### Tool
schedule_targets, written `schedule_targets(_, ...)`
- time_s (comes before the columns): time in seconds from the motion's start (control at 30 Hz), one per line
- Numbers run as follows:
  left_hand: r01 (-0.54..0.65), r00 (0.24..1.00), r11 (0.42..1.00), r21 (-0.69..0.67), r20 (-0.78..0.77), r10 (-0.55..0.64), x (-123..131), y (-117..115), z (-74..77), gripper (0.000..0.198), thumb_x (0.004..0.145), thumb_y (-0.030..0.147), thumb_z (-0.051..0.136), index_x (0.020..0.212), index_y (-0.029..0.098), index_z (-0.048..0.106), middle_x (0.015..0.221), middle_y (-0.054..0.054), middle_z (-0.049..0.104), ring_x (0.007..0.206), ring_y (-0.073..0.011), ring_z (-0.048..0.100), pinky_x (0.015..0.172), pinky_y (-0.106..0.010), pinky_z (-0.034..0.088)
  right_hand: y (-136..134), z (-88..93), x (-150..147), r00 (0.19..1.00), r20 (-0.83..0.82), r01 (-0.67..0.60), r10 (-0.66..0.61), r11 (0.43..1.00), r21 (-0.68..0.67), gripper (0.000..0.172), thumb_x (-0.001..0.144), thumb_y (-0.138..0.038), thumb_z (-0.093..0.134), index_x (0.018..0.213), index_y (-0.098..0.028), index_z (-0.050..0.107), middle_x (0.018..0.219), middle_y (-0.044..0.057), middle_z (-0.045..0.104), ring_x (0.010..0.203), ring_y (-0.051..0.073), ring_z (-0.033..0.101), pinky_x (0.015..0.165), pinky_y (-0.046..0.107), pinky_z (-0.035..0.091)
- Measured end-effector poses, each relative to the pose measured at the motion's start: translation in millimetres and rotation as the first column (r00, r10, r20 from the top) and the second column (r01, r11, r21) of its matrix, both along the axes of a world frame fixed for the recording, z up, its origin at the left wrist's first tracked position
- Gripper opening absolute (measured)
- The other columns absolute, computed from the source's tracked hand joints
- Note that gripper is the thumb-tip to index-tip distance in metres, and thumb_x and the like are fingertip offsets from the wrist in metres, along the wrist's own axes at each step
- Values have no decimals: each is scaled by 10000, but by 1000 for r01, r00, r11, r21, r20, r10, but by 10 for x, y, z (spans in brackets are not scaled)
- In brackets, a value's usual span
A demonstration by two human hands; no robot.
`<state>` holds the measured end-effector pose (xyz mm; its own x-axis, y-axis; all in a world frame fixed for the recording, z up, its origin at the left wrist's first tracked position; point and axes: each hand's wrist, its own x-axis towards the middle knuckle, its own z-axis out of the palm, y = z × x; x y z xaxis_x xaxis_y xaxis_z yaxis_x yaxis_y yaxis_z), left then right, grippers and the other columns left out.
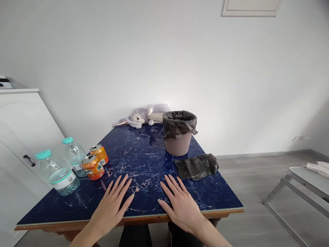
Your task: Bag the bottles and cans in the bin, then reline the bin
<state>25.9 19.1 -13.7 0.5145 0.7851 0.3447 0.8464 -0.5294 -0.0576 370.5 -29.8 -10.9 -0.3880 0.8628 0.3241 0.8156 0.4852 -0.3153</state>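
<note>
My left hand (113, 202) lies flat on the blue marbled table (140, 161) near its front edge, fingers spread and holding nothing. Beyond it to the left stand two orange soda cans, a nearer one (93, 167) and a farther one (99, 154). Two clear water bottles with teal caps, one in front (60, 173) and one behind (75, 154), are left of the cans. My right hand (180, 204) also rests flat with fingers apart. Just past its fingertips lies a folded black plastic bag (197, 167). Behind that is a small bin (178, 145) lined with a black bag.
A grey plush rabbit (146, 115) lies at the table's far end against the wall. On the left is a white cabinet (23, 137) with a dark handle. A metal-framed stand (290, 192) with white cloth on top is at the right on the grey floor.
</note>
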Motion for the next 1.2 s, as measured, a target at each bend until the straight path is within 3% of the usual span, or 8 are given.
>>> schedule_targets(0.2,-50,999,999,14,-16,50,53,10,-143,736,1077,603,447,1723,358,194,1761,-38,311,1606,-376,326,1271,-644,319,44,161,40,998,-14,-63,63,997,-38,657,1124,-581,352,1710,-296,273,1768,36,246,1634,322,238,1310,574,319)
schedule_targets(0.33,-60,998,998,16,-32,61,41,8,-142,742,1078,593,452,1726,339,193,1756,-45,323,1608,-371,324,1275,-638,316,332,741,175,989,-148,7,19,985,170,594,1124,-455,381,1673,-227,374,1740,98,346,1499,318,504,1201,526,497)
schedule_targets(0.4,-58,998,998,22,-24,58,47,4,-141,732,1076,587,460,1722,341,217,1752,-44,333,1604,-372,333,1273,-636,324,556,1123,272,966,-256,102,-32,959,265,578,1117,-405,358,1658,-201,385,1731,147,351,1228,273,710,983,443,646)
schedule_targets(0.47,-54,998,998,34,-9,55,55,-2,-144,724,1074,585,466,1718,346,236,1747,-43,345,1598,-374,345,1272,-633,327,803,1482,373,946,-307,203,-102,926,317,609,1105,-403,360,1661,-156,344,1729,205,326,956,223,766,747,370,669)
schedule_targets(0.63,-64,998,998,29,8,64,59,-25,-142,716,1077,588,459,1717,362,230,1748,-38,342,1597,-375,347,1276,-633,320,1357,2023,598,892,-93,450,-442,846,288,538,1091,-404,414,1564,-156,479,1539,199,584,1110,353,719,889,490,597)
schedule_targets(0.77,-76,997,997,6,24,76,50,-38,-151,740,1075,607,457,1722,379,180,1756,-29,323,1595,-379,350,1266,-640,336,1608,2076,714,894,54,429,-444,885,183,414,1081,-433,505,1302,-146,705,1230,188,747,1093,355,719,899,464,567)
schedule_targets(0.93,-69,996,997,24,54,68,43,-46,-166,735,1075,603,461,1720,394,177,1757,-20,325,1593,-375,357,1275,-615,334,1704,2017,736,934,51,340,-354,924,176,345,1068,-354,558,1278,-134,721,1233,187,735,1112,322,708,878,400,549)
schedule_targets(1.2,-89,996,996,-19,19,89,56,-69,-122,733,1082,588,458,1723,371,178,1758,-26,316,1603,-374,333,1272,-644,330,1448,2128,505,999,-32,12,-8,992,125,297,1031,-419,615,1122,-200,794,1122,84,782,920,217,730,774,327,552)
